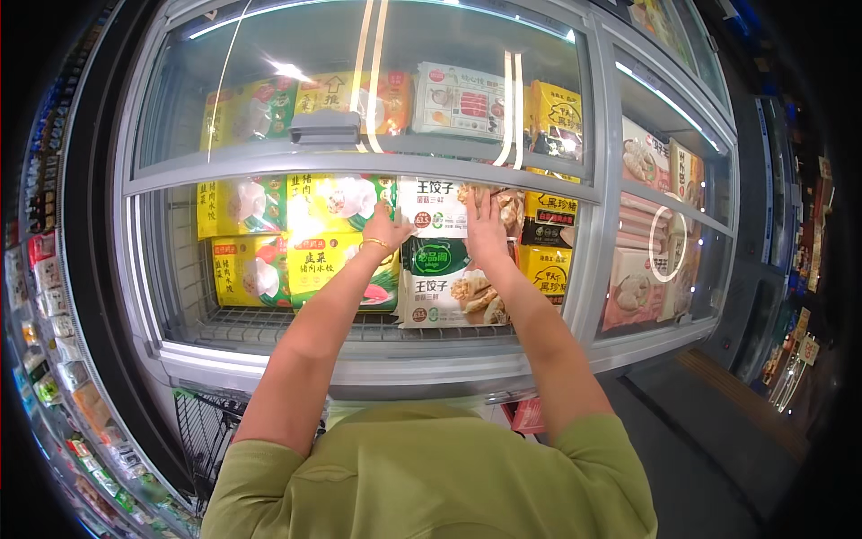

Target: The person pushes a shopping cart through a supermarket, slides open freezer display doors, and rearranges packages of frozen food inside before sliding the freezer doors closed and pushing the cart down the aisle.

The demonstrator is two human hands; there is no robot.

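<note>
Both arms reach into a chest freezer holding frozen dumpling packages. My left hand [388, 231], with a gold-coloured bracelet at its wrist, is at the left edge of a white dumpling package [438, 205] in the second row. My right hand [486, 226] lies with its fingers on the right part of the same package. Whether either hand grips it cannot be told. Nearer to me is a similar green and white dumpling package [444, 286], just below both hands. Yellow and green dumpling packages [330, 269] stand to the left of it, and yellow and black packages [545, 269] to the right.
A sliding glass lid with a grey handle [325, 128] covers the far half of the freezer. The metal front rim [431, 364] runs under my forearms. A second freezer section with pink packages [633, 290] is at the right. A black wire cart [205, 424] stands below left, near stocked shelves [81, 377].
</note>
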